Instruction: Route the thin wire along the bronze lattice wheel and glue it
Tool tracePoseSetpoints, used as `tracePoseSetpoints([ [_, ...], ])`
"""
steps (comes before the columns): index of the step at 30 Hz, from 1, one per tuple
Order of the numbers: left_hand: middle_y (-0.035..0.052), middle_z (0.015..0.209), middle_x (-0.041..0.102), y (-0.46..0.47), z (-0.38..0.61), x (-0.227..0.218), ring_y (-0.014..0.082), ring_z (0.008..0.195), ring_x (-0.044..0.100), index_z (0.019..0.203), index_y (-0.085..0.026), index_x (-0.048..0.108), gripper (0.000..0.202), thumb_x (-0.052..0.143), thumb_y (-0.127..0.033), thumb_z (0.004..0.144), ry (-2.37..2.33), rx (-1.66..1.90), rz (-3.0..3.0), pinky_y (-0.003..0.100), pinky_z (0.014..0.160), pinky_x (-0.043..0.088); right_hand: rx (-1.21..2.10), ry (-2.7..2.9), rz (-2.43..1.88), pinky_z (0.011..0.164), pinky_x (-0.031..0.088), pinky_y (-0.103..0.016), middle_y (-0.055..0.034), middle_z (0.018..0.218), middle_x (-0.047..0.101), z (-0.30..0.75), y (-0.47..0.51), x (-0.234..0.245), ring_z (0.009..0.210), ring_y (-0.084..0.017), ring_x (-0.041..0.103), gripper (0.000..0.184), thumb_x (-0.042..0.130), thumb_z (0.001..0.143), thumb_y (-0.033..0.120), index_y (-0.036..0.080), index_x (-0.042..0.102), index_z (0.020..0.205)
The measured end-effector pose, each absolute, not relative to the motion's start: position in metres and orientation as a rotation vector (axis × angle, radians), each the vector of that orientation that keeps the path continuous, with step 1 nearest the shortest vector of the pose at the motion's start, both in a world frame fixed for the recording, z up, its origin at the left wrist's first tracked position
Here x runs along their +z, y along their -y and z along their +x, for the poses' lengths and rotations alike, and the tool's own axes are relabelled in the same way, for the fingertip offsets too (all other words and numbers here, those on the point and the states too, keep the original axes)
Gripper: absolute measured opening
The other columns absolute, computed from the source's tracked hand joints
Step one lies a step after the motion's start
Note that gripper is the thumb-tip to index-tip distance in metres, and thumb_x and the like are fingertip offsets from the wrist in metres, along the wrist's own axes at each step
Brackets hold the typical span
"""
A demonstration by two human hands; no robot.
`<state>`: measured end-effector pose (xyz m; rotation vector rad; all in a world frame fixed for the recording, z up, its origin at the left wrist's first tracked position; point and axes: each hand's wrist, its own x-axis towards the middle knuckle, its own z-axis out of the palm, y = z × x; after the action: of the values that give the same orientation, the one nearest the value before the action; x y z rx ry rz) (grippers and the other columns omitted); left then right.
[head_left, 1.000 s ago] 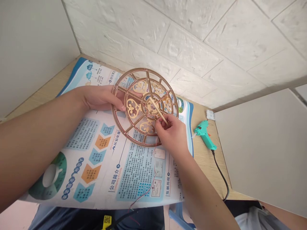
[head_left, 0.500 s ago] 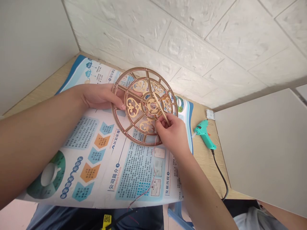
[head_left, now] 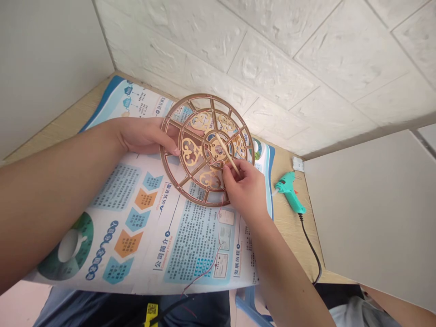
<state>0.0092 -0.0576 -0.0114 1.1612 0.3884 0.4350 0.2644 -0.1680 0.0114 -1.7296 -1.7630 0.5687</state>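
A round brown openwork disc with pale scroll cut-outs is held tilted above a printed poster. My left hand grips the disc's left rim, thumb on the front. My right hand is at the disc's lower right, fingers pinched on a thin pale wooden stick. The stick's far end rests at the disc's centre hub.
A teal glue gun lies on the wooden desk to the right, its black cord running to the front edge. A small white block sits behind it. White panels close in left and right, a brick-pattern wall behind. Thin red wires trail over the poster.
The stick's far end has swung slightly from pointing left of the hub toward its upper middle. Both hands and the disc have barely shifted.
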Motion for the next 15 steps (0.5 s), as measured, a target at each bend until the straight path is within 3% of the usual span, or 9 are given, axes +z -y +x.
tracePoseSetpoints([
  [7, 0.0150, 0.135, 0.070, 0.064, 0.016, 0.002, 0.0428, 0.143, 0.049, 0.140, -0.006, 0.060, 0.074, 0.052, 0.020, 0.071, -0.606, 0.497, 0.930, 0.065, 0.111, 0.048, 0.543, 1.761, -1.749, 0.059, 0.037, -0.029, 0.0025, 0.062, 0.054, 0.263, 0.166, 0.010, 0.058, -0.014, 0.048, 0.017, 0.057, 0.092, 0.031, 0.021, 0.060, 0.079],
  [15, 0.0118, 0.133, 0.072, 0.065, 0.017, 0.005, 0.0356, 0.133, 0.062, 0.150, -0.010, 0.051, 0.084, 0.040, 0.024, 0.074, -0.769, 0.499, 0.800, 0.053, 0.102, 0.057, 0.550, 1.735, -1.774, 0.060, 0.036, -0.029, 0.0032, 0.060, 0.052, 0.263, 0.163, 0.007, 0.059, -0.014, 0.049, 0.018, 0.057, 0.091, 0.032, 0.022, 0.058, 0.076],
])
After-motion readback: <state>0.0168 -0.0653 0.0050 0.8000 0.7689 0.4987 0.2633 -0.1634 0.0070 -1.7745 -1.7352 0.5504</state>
